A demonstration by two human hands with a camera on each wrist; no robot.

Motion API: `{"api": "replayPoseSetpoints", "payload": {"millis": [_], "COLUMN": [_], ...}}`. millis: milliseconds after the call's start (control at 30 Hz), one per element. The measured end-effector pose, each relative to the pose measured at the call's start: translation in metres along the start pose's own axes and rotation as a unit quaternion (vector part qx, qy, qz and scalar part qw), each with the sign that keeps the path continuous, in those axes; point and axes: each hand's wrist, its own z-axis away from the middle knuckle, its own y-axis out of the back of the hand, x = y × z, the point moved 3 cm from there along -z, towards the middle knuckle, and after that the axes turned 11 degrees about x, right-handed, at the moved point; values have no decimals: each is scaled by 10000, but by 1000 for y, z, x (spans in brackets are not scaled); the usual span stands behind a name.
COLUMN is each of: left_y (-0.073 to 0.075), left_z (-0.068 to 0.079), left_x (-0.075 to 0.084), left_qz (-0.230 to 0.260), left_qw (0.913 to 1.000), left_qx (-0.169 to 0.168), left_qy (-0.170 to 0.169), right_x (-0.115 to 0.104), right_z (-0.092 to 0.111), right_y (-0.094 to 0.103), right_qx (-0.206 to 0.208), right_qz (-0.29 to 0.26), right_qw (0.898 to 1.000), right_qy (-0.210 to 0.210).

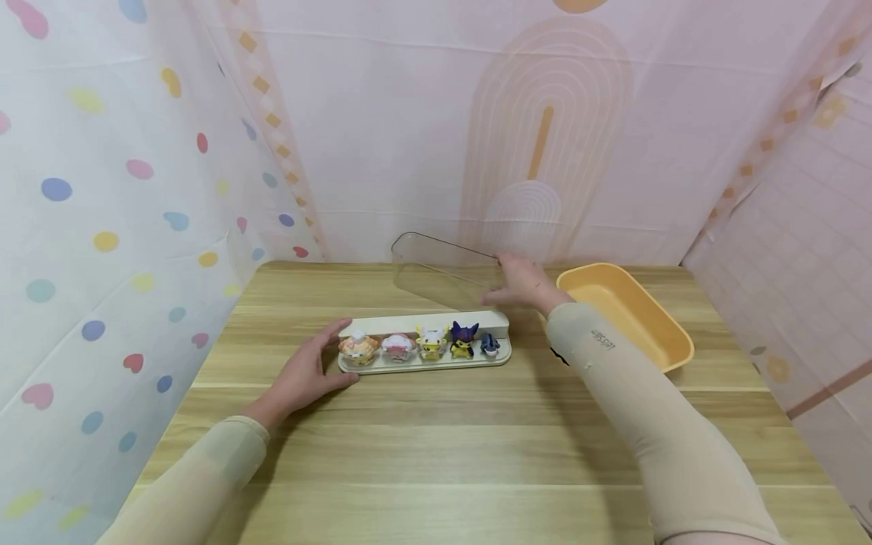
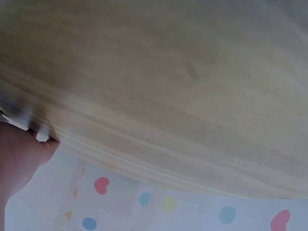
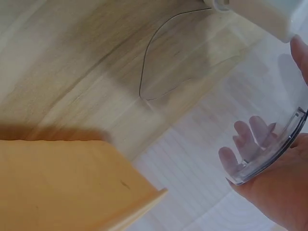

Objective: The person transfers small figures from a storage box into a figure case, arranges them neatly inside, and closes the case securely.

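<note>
A cream display stand (image 1: 425, 323) lies on the wooden table with several small figurines in a row along it. From left to right come an orange one (image 1: 359, 348), a pink-and-white one (image 1: 398, 347), a yellow one with a white top (image 1: 431, 343), a purple-eared one (image 1: 463, 342) and a dark blue one (image 1: 490, 345). My left hand (image 1: 309, 371) grips the stand's left end, thumb in front and fingers behind. Behind the stand, my right hand (image 1: 523, 281) holds a clear plastic cover (image 1: 443, 269) by its right end. Fingers (image 3: 245, 139) show through the cover in the right wrist view.
An orange-yellow tray (image 1: 636, 310) stands to the right, beside my right forearm. Patterned cloth (image 1: 381, 136) hangs behind the table (image 1: 409, 446) and along both sides. The left wrist view mostly shows the table.
</note>
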Motion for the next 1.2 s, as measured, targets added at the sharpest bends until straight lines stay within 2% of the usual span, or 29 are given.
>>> {"api": "replayPoseSetpoints", "payload": {"millis": [267,367,433,533,667,767,967,1200], "left_y": [-2,-3,-3,-4,-2,1,2,-1], "left_z": [0,-1,-1,0,2,2,3,4], "left_x": [-1,-2,-2,-3,-2,-1,-2,-2], "left_qz": [58,22,-11,-64,-81,-98,-194,-242], "left_qw": [10000,10000,10000,10000,9999,9999,9997,9996], "left_qx": [8,12,15,35,24,-13,-27,7], "left_qy": [-3,-10,11,67,83,103,150,145], "right_x": [4,5,5,3,0,-4,-20,-40], "right_z": [1,0,0,5,24,41,63,67], "right_y": [-3,4,16,47,88,104,104,86], "right_qx": [222,324,402,504,653,636,467,310], "right_qz": [34,79,32,-416,-1076,-1223,-942,-797], "right_qw": [9997,9994,9989,9972,9901,9865,9854,9826], "right_qy": [34,135,243,365,625,880,1336,1651]}}
